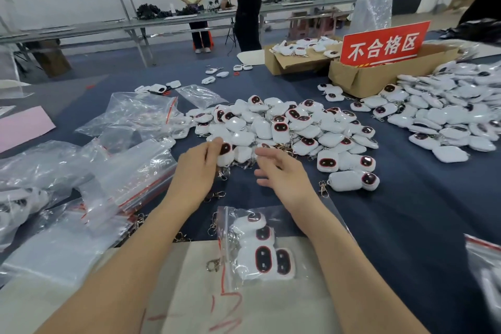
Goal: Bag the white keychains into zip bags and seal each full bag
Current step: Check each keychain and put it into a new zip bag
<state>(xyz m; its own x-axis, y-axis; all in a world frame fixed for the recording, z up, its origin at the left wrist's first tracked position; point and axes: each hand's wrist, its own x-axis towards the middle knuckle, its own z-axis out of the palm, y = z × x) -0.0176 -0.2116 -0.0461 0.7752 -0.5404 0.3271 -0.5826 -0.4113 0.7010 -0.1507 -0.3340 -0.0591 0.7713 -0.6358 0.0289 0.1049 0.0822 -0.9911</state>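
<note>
Left hand (199,168) first, says the desk: what is it gripping?

PHOTOGRAPHER: One white keychain (225,154), pinched between thumb and fingers, just beyond the part-filled zip bag (260,247). Right hand (282,171) hovers beside it, fingers loose and spread, holding nothing.

DESK: And the bag itself?

PHOTOGRAPHER: It lies flat, nearest the worker, on a beige sheet (176,279), with about four keychains inside. A metal clasp (214,264) pokes out at its red-striped mouth, so I judge it unsealed.

DESK: How much is done?

PHOTOGRAPHER: Little, by the look of it. Beyond the bag sits a central heap (298,127) of loose keychains. Beyond it and to the right, a larger heap (455,108) spreads against a cardboard box (360,78) bearing a red sign (385,45). Left of the bag lies a stack of empty zip bags (130,171). Further left, other bags (21,200) seem to hold keychains, though I cannot tell whether they are sealed.

DESK: So what is left?

PHOTOGRAPHER: Top up this bag, press its strip closed, then work through both heaps.
</note>
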